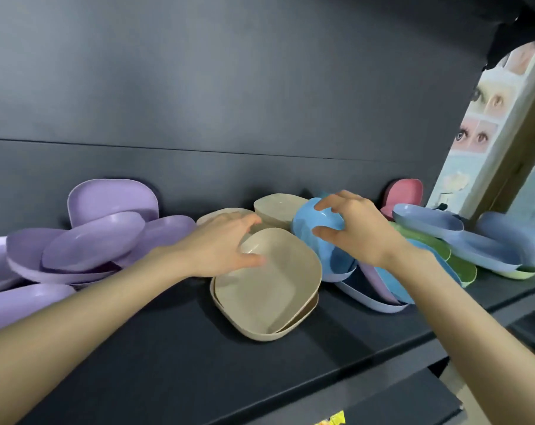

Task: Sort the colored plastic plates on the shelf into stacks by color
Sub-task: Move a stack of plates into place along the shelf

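Coloured plastic plates lie along a dark shelf (174, 348). At the left sits a loose heap of purple plates (106, 222). In the middle is a stack of beige plates (269, 289), with more beige plates (278, 207) behind it. My left hand (226, 243) grips the far rim of a small beige plate lying in that stack. My right hand (355, 228) holds a bright blue plate (315, 228), tilted on its edge. Under my right wrist lie mixed blue, lilac and green plates (444, 256). A pink plate (404, 194) leans against the back wall.
Pale blue plates (490, 243) pile up at the shelf's right end over a light green one. A board with printed pictures (487, 118) stands beyond the shelf's right side. The shelf's front edge runs diagonally below, with a lower shelf (413, 403) beneath.
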Tool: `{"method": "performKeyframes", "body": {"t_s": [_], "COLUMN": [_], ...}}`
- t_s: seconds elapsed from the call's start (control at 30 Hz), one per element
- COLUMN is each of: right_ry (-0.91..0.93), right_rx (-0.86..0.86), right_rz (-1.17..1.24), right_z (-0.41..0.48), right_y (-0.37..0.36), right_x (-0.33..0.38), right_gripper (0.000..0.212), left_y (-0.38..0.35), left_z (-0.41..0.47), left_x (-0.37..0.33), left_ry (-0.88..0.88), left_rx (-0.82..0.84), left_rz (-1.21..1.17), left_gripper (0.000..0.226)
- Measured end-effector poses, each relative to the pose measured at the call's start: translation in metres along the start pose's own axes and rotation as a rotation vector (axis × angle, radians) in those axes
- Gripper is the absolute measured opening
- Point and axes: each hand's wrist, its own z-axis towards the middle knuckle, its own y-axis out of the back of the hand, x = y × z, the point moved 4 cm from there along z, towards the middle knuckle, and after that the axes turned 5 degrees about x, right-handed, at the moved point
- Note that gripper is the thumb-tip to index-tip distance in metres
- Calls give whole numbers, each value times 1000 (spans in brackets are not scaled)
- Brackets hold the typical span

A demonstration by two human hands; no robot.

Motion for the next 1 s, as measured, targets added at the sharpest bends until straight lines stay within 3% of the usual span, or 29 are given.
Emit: {"method": "performKeyframes", "body": {"t_s": [0.13, 0.33, 0.47, 0.67, 0.83, 1.0], "right_ry": [115, 238, 280, 316, 330, 328], "right_rx": [-25, 37, 114, 174, 173, 154], "right_rz": [31, 84, 108, 214, 268, 312], "right_z": [12, 39, 57, 73, 88, 97], "right_y": [2, -1, -9, -16, -21, -22], "right_x": [-30, -52, -59, -64, -64, -64], "right_gripper": [45, 67, 70, 54, 29, 19], "left_y": [-11, -22, -21, -19, -19, -10], "left_z": [12, 16, 21, 31, 37, 40], "left_x": [-8, -1, 2, 6, 4, 5], "left_ry": [102, 293, 338, 317, 277, 264], "left_rx": [34, 61, 50, -37, -64, -155], "left_rz": [-121, -312, -390, -417, -430, -455], "left_gripper": [74, 83, 74, 55, 24, 16]}}
